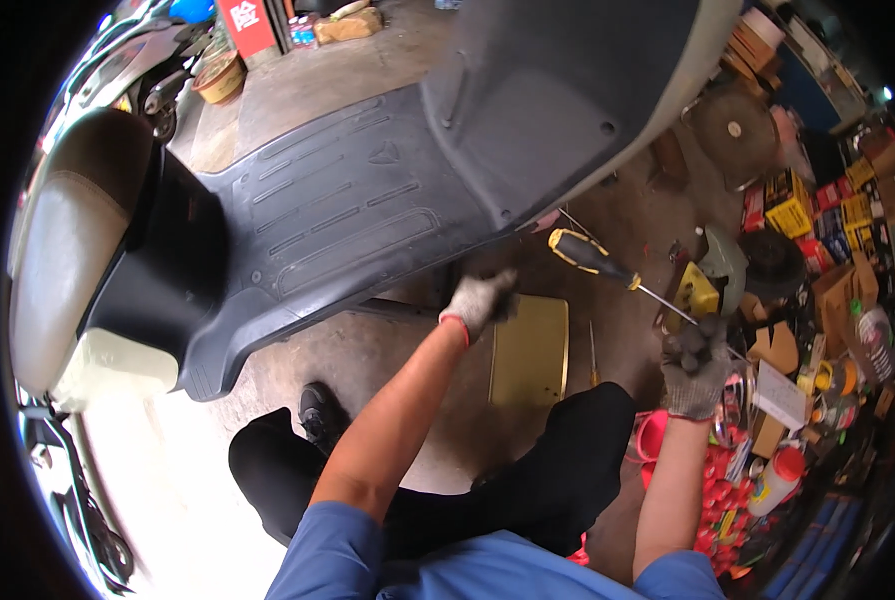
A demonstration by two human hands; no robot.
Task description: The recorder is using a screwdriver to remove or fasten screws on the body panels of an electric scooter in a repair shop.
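Note:
My right hand (pixel 695 368), in a grey knit glove, is closed round the shaft end of a screwdriver. The screwdriver (pixel 595 258) has a black and yellow handle, which points up and left, away from the hand. My left hand (pixel 479 303), in a pale glove with a red cuff, is just below the near edge of a scooter's dark grey footboard (pixel 337 200). Its fingers look curled together; whatever they may hold is hidden. Under and beside that hand, a flat yellowish rectangular plate (pixel 529 352) lies on the floor.
The scooter's seat (pixel 77 240) is at the left and its front shield (pixel 557 100) rises at the top. Boxes (pixel 789 203), bottles and parts crowd the right side. A thin tool (pixel 594 360) lies beside the plate. A flowerpot (pixel 219 78) stands far left.

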